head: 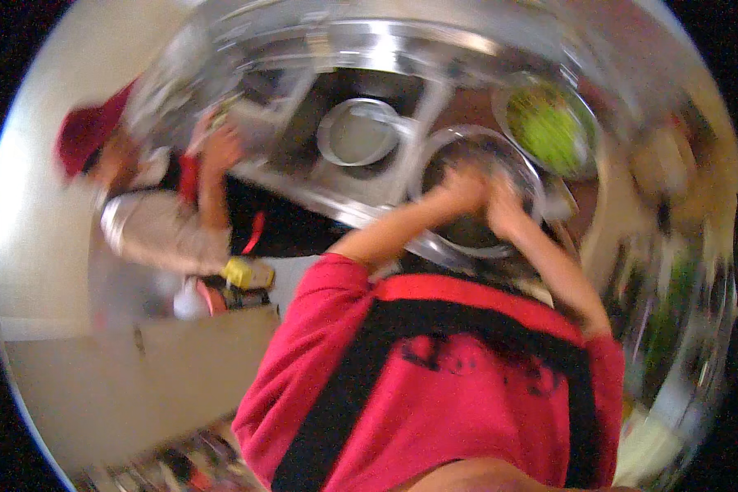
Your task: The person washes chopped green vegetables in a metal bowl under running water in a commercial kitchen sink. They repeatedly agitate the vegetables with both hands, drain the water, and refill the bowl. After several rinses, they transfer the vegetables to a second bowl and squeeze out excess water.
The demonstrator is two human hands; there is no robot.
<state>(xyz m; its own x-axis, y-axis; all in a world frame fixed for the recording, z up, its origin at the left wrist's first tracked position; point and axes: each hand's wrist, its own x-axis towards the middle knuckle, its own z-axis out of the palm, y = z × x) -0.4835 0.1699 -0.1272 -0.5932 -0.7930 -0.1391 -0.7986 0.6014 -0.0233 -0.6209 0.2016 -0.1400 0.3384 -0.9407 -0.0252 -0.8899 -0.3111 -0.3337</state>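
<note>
A large round metal bowl (475, 237) stands in front of me, its inside dark and blurred. My left hand (465, 189) reaches over it from the left, fingers down in the bowl's opening. Close beside it, my right hand (504, 209) comes in from the right, and the two nearly touch. Motion blur hides the fingers and anything between them. Just beyond the bowl on the right, a second bowl (584, 163) carries bright green, shredded-looking food (544, 132).
Left of my bowl, a sink (301, 147) contains a round metal pan (358, 136) with cloudy liquid. Farther left, a co-worker in a dark red cap (92, 135) has a hand (222, 146) at the counter. A yellow object (249, 273) and a beige panel (178, 357) are lower left.
</note>
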